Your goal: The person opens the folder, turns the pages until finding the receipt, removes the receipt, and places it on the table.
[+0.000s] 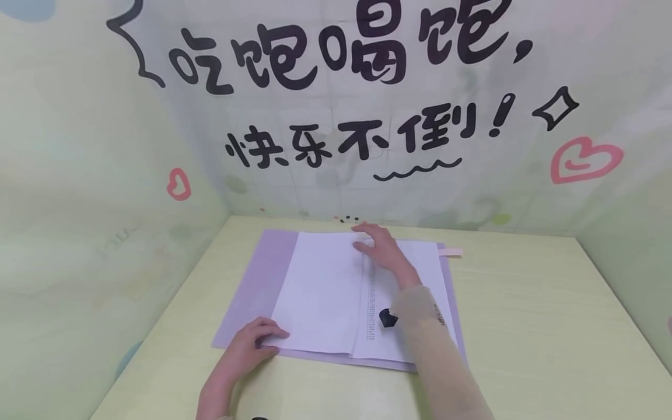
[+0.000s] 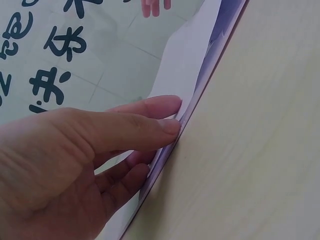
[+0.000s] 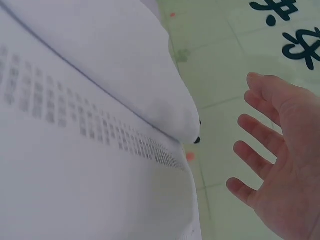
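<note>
An open booklet with a purple cover lies on the table. Its left white page looks blank, while the right page carries a narrow column of small print along the fold. At the lower left corner, my left hand rests with relaxed fingers on the page; its thumb touches the bottom edge in the left wrist view. My right hand is over the top end of the fold, fingers spread and holding nothing. In the right wrist view, its fingers stand apart from the pages.
The pale wooden table extends around the booklet. A pink tab sticks out at its upper right edge. Behind stands a printed wall cloth with large black characters, and similar cloth hangs on both sides.
</note>
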Tool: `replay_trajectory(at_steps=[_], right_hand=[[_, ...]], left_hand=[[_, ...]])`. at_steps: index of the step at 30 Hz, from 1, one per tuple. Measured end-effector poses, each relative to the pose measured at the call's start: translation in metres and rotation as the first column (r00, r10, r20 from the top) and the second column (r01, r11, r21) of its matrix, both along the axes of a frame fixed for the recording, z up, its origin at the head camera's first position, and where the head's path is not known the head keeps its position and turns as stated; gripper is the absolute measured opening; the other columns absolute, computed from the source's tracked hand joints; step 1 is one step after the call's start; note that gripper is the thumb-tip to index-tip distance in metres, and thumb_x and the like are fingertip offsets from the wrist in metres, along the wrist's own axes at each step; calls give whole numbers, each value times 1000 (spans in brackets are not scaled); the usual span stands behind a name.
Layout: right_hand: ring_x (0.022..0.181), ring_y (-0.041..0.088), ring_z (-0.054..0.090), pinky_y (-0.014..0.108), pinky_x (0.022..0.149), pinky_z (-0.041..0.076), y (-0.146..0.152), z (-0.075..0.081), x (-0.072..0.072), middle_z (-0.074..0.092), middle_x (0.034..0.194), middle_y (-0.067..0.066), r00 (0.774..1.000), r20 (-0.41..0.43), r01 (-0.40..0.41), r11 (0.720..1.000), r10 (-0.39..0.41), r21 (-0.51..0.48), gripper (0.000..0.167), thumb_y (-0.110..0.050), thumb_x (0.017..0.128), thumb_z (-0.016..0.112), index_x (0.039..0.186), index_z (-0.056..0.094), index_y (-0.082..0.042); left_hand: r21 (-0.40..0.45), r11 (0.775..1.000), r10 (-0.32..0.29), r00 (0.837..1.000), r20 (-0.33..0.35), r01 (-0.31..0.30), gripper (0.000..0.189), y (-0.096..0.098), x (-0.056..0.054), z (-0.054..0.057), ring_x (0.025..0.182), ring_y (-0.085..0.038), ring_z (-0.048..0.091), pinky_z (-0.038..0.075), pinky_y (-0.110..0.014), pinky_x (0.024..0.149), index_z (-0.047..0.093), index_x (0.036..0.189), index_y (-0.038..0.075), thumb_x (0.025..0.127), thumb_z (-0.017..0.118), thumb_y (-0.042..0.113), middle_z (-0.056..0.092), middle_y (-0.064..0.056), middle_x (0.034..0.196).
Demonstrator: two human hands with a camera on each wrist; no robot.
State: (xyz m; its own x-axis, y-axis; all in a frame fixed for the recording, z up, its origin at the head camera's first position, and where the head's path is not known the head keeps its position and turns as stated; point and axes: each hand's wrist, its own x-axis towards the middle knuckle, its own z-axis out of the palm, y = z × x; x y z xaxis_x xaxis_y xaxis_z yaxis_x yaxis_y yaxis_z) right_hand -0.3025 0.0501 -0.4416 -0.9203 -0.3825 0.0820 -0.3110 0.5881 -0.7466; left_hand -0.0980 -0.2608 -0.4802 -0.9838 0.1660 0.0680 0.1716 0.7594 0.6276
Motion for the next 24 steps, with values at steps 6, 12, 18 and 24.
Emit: replay_trajectory(at_steps=[6,12,18,24], right_hand=[[148,31,31,53,123,26,39,-6,7,42,156,5,996,-11,90,993,-91,-72,50,-32,99,59,146,47,-20],[146,36,33,55,120,29,76,-17,19,40,156,13,978,10,207,971,-207,-117,52,-31,99,57,148,44,-15],[143,40,34,56,118,31,100,-26,30,36,157,17,944,62,330,925,-324,-186,56,-26,99,58,150,41,-10],[141,43,33,55,118,29,116,-35,37,36,154,23,896,85,444,883,-436,-149,61,-23,97,60,150,36,-5]], left_hand=[[15,1000,11,1000,20,-11,29,2,0,1,108,-22,62,51,-37,101,76,99,25,78,77,5,67,6,109],[9,1000,-5,1000,12,5,27,1,1,3,106,-20,62,52,-33,98,76,99,24,79,76,5,66,6,108],[24,999,22,999,30,-23,29,2,1,5,106,-17,60,51,-32,99,76,98,25,78,77,3,66,7,107],[21,999,26,999,37,-27,29,3,1,5,107,-18,61,51,-32,99,76,97,24,78,77,2,66,6,107]])
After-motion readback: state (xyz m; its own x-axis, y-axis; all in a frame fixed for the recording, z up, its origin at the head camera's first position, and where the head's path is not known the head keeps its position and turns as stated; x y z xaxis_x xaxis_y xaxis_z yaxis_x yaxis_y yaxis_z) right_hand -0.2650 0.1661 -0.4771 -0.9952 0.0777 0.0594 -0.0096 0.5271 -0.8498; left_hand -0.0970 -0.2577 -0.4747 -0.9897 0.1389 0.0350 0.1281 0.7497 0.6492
